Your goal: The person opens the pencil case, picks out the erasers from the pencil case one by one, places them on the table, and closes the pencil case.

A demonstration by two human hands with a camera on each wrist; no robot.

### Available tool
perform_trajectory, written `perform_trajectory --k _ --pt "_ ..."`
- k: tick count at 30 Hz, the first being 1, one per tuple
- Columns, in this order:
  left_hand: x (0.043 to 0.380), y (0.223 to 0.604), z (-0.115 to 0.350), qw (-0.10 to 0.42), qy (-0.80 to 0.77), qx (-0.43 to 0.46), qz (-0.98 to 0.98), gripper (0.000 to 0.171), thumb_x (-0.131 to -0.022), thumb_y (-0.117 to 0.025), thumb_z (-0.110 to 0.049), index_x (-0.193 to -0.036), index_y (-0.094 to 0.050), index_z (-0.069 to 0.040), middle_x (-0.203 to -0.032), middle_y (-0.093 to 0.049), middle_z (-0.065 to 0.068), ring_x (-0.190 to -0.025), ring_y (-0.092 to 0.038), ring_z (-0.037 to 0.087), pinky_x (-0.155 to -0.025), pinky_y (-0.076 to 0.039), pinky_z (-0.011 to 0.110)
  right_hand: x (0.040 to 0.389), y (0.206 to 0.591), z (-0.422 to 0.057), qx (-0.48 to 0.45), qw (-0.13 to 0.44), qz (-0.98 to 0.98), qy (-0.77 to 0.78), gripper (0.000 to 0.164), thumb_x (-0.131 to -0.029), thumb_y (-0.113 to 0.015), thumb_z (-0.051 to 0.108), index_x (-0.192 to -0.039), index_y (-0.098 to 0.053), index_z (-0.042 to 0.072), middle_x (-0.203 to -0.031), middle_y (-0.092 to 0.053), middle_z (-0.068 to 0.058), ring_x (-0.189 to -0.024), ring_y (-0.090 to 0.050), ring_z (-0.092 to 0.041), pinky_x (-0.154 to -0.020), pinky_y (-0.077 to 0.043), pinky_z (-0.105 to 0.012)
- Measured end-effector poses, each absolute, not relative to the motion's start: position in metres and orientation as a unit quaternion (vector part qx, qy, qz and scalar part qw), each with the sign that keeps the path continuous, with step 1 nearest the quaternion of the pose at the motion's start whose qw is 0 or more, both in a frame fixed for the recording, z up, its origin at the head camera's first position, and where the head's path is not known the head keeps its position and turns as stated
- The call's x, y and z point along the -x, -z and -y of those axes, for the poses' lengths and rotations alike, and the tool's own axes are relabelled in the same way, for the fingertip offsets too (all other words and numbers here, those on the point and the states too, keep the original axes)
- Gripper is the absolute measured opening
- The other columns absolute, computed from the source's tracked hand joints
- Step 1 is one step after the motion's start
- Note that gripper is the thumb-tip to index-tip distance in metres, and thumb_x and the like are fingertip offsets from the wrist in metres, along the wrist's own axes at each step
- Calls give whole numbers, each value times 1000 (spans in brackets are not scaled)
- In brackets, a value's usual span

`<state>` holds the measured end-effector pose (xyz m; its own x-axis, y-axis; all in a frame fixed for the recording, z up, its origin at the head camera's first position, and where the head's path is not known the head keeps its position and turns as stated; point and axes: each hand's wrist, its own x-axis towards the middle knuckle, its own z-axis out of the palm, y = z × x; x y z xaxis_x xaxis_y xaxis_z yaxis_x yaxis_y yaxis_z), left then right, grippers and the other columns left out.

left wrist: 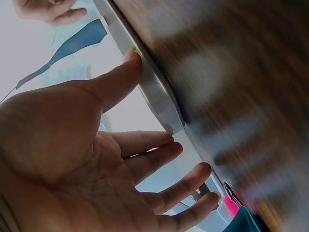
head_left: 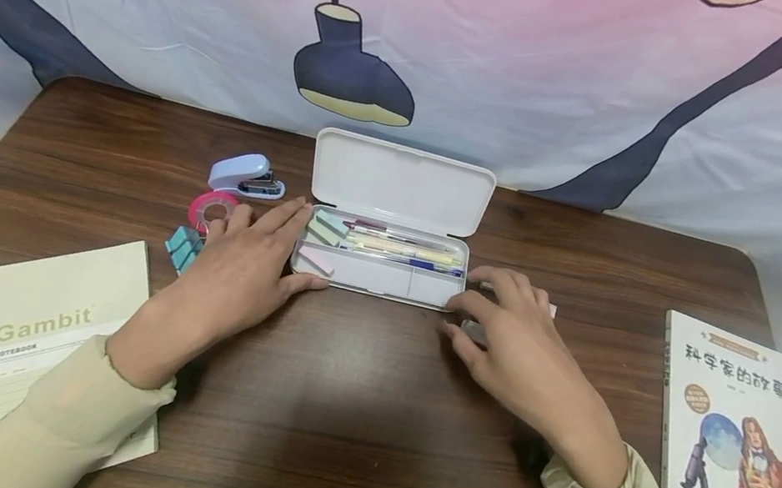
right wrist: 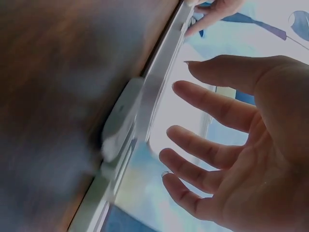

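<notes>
A white pencil case [head_left: 368,295] stands open on the table, its lid [head_left: 402,183] raised at the back. Several pens [head_left: 401,251] lie in its rear compartment, along with pastel green blocks [head_left: 328,227]; a pink block [head_left: 316,260] is in the front one. My left hand [head_left: 235,271] touches the case's left end, thumb on the front wall and fingers extended. Beside the right end is my right hand [head_left: 521,335], its fingers spread and slightly bent, holding nothing. A pale rounded object [right wrist: 120,118], partly hidden under that hand in the head view, lies against the case.
Left of the case are a light blue stapler [head_left: 247,174], a pink tape roll [head_left: 207,208] and teal binder clips [head_left: 183,248]. A notebook [head_left: 67,280] lies at front left, partly under the left sleeve. An illustrated book [head_left: 735,430] is at the right. Printed cloth [head_left: 508,68] hangs behind.
</notes>
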<state>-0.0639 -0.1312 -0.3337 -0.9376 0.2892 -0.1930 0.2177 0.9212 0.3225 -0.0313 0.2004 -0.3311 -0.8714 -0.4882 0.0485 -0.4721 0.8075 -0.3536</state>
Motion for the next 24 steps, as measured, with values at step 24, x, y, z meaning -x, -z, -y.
perform_trajectory --k 24 --pt "64 333 130 116 -146 -128 -974 92 -108 -79 -49 -176 -40 -1 -184 -41 23 -126 -52 50 -103 -46 70 74 333 -120 302 43 -929 208 17 -112 -70 20 -118 -84 13 -157 -65 -18 -151 -55 -39 -124 -42 -63"
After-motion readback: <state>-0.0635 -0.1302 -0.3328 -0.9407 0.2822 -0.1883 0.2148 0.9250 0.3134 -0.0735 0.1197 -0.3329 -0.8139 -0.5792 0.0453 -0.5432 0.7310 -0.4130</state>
